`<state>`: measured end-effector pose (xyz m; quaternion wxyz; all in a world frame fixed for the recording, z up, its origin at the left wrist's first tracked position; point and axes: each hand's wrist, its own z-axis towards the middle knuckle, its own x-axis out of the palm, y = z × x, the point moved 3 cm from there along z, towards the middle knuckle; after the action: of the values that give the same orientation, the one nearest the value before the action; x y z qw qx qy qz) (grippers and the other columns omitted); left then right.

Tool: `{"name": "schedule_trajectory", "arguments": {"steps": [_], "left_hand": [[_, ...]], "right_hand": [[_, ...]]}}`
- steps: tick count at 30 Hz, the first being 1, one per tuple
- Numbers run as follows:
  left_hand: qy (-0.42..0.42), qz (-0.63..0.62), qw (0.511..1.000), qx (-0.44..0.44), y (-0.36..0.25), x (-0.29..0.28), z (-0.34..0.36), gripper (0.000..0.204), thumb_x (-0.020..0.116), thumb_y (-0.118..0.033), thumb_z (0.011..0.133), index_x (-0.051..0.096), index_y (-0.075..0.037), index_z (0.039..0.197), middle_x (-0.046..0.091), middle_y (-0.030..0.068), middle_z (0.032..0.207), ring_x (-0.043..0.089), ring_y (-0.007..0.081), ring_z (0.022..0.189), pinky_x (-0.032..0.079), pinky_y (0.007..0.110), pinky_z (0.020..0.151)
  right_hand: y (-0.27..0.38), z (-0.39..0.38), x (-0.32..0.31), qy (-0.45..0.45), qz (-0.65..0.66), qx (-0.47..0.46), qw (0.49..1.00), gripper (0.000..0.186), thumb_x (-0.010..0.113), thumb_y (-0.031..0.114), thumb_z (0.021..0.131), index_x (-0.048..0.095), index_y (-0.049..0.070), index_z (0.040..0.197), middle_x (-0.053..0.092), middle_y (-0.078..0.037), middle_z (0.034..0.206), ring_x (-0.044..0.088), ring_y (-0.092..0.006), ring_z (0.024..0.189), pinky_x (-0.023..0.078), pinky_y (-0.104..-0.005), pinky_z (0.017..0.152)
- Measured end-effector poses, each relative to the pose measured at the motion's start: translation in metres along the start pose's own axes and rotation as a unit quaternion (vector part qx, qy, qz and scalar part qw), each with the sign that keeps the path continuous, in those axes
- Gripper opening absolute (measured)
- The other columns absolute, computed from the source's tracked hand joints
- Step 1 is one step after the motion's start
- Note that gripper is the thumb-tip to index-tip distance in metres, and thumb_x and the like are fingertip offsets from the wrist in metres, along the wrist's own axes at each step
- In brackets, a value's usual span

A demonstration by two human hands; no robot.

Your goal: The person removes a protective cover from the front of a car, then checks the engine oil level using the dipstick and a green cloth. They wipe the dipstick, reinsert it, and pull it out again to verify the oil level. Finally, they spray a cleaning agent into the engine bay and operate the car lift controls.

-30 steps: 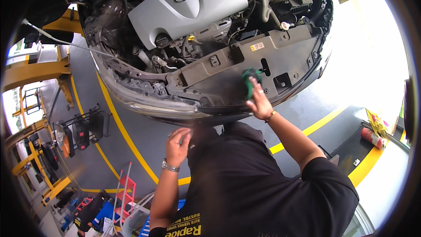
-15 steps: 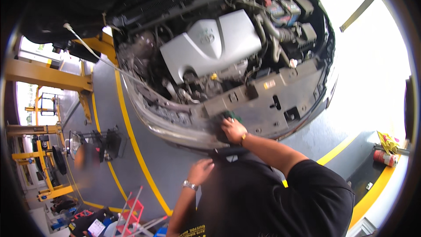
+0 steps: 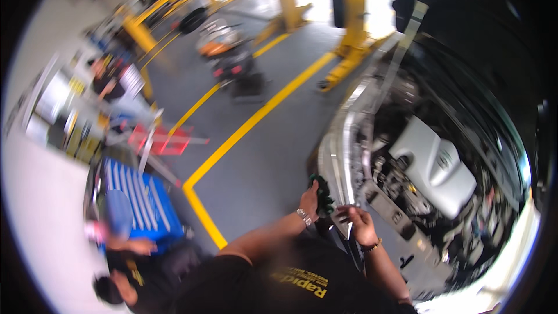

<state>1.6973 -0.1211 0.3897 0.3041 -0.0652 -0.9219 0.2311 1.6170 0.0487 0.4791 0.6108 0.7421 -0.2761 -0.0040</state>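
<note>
My left hand (image 3: 309, 202), a metal watch on its wrist, is closed around dark green gloves (image 3: 323, 195), bunched up at the car's front corner. My right hand (image 3: 362, 228) is just right of it, above the front edge of the engine bay. Its fingers reach loosely toward the gloves, apart from each other, with nothing seen in them. Beyond both hands curves the car's pale front end (image 3: 337, 154). The open engine bay shows a silver engine cover (image 3: 433, 157), and a prop rod (image 3: 401, 52) rises at its far side. Motion blurs much of the view.
A blue tool cabinet (image 3: 142, 197) stands at the left beside a red folding step (image 3: 165, 139). One person (image 3: 125, 279) is close at the lower left; another person (image 3: 119, 84) sits farther back. A yellow lift post (image 3: 353, 11) stands beside the car.
The view has swung left, bringing the cabinet and people in. My right hand has left the front panel; the green gloves, formerly under it, are now in my left hand.
</note>
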Motion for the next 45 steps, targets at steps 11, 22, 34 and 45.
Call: {"name": "schedule_trajectory", "arguments": {"steps": [11,22,34,45], "left_hand": [[-0.101,0.216,0.907,0.348,-0.126,-0.108,-0.068,0.053,0.038,-0.045,0.103,0.062,0.001,0.095,0.066,0.017,0.09,0.063,0.0293,0.079,0.05,0.039,0.073],[-0.169,0.103,0.951,0.238,-0.283,-0.38,-0.13,0.046,0.045,-0.044,0.1,0.066,-0.004,0.098,0.064,0.0048,0.083,0.058,0.0133,0.07,0.049,0.03,0.062],[-0.065,0.082,0.987,0.124,-0.456,-0.379,0.009,0.049,0.041,-0.046,0.101,0.064,-0.003,0.107,0.067,0.0107,0.092,0.064,0.0198,0.074,0.054,0.034,0.065],[-0.02,0.133,0.961,0.24,-0.577,-0.366,0.144,0.035,0.048,-0.038,0.1,0.061,-0.007,0.109,0.065,0.0078,0.093,0.063,0.0244,0.095,0.049,0.042,0.083]], "right_hand": [[-0.047,0.136,0.181,0.164,-0.517,-0.178,0.821,0.05,0.044,0.038,0.098,0.052,0.002,0.132,0.024,-0.031,0.15,0.027,-0.0508,0.137,0.029,-0.0496,0.111],[-0.084,0.258,0.395,0.443,-0.193,-0.009,0.875,0.03,0.061,0.024,0.094,0.069,0.004,0.114,0.037,-0.02,0.146,0.043,-0.0324,0.133,0.039,-0.0441,0.107],[-0.018,0.427,0.291,0.13,-0.346,-0.06,0.927,0.022,0.062,0.017,0.093,0.071,0.007,0.109,0.048,-0.014,0.136,0.058,-0.025,0.111,0.048,-0.036,0.093],[0.154,0.737,0.318,0.125,-0.362,-0.231,0.894,0.018,0.065,0.012,0.089,0.069,0.004,0.105,0.059,-0.014,0.119,0.062,-0.0295,0.102,0.05,-0.0383,0.089]]}}
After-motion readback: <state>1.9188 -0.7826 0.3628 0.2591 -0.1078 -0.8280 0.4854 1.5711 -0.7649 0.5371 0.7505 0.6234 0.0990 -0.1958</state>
